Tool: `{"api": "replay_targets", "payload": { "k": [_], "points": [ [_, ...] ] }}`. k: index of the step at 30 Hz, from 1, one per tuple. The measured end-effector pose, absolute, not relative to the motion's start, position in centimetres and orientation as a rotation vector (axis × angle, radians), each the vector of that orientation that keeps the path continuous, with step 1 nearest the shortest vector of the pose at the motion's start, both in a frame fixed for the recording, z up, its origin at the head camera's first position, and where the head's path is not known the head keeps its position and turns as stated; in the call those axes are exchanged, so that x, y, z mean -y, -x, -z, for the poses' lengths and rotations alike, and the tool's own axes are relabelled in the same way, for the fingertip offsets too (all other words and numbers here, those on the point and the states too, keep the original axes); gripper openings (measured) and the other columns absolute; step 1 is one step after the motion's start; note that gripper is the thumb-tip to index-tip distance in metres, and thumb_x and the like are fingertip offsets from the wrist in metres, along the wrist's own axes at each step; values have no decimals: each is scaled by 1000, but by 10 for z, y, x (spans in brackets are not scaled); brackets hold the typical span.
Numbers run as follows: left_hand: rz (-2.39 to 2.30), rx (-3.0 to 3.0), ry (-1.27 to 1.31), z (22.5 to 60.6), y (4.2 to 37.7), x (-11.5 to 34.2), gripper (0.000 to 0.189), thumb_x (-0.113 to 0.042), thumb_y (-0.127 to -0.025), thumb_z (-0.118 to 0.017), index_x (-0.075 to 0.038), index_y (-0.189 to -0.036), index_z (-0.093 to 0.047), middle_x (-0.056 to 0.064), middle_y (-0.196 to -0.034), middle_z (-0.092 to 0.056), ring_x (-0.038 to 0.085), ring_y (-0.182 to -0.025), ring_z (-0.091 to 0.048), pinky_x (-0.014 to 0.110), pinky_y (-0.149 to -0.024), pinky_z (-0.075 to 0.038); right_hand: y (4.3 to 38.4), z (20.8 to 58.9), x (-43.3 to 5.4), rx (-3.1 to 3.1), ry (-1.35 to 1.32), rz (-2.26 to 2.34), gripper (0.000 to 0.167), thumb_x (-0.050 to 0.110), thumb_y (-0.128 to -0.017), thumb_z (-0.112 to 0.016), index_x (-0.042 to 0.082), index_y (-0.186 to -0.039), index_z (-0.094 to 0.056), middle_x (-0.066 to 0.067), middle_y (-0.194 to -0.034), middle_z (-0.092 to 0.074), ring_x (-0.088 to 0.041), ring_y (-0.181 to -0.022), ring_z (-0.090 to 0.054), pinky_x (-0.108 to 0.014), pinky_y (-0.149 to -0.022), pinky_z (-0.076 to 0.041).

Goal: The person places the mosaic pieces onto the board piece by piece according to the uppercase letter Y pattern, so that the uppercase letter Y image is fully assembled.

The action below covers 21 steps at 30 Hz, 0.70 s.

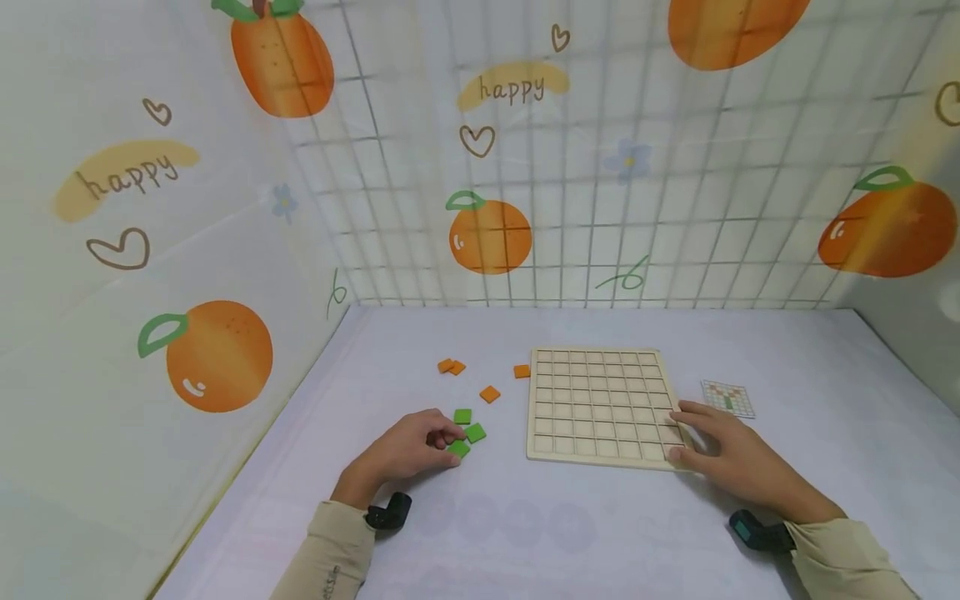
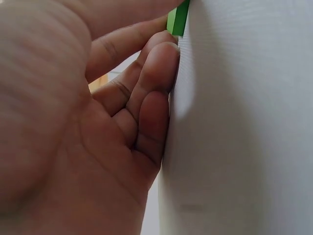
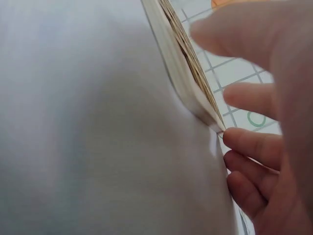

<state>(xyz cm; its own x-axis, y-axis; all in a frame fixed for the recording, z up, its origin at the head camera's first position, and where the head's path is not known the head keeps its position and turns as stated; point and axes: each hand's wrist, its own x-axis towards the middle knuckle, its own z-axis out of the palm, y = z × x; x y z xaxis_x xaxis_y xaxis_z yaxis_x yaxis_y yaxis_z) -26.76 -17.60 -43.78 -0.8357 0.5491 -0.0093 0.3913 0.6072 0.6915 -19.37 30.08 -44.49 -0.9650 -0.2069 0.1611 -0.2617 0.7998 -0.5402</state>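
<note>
My left hand (image 1: 414,448) pinches a green square tile (image 1: 459,450) between thumb and index finger, low over the table; in the left wrist view this tile (image 2: 178,19) shows at the fingertips, and the other fingers are curled. Two more green tiles lie just beyond it, one by the fingers (image 1: 476,432) and one farther back. A wooden grid board (image 1: 600,404) with bare square cells lies to the right. My right hand (image 1: 738,454) rests at its right edge, fingers loosely spread; the right wrist view shows the board's edge (image 3: 188,90) beside the fingertips.
Several orange square tiles (image 1: 490,394) lie between the green ones and the board, two of them (image 1: 452,367) overlapping at the back. A small pattern card (image 1: 727,399) lies beyond my right hand. Patterned curtain walls (image 1: 420,250) bound the table at the back and sides.
</note>
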Motion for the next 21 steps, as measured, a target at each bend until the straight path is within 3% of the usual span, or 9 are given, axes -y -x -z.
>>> {"api": "replay_targets", "payload": {
  "k": [7, 21],
  "points": [
    [-1011, -2662, -747, 439, 271, 174, 26, -23, -84, -83, -23, -106, -71, -6, -92, -60, 13, -87, -56, 29, -78, -48, 193, 445, -302, 2911, -368, -923, 70, 50, -89, -73, 0, -137, -59, -27, -149, -42, -54, -135, -33, -71, -103, -27],
    [-1050, -2674, -674, 445, 270, 172, 25, -21, -84, -83, -22, -104, -66, -5, -89, -61, 15, -86, -57, 30, -75, -48, 193, 447, -302, 2919, -421, -885, 65, 47, -89, -74, 0, -133, -62, -30, -148, -42, -54, -134, -34, -70, -101, -29]
  ]
}}
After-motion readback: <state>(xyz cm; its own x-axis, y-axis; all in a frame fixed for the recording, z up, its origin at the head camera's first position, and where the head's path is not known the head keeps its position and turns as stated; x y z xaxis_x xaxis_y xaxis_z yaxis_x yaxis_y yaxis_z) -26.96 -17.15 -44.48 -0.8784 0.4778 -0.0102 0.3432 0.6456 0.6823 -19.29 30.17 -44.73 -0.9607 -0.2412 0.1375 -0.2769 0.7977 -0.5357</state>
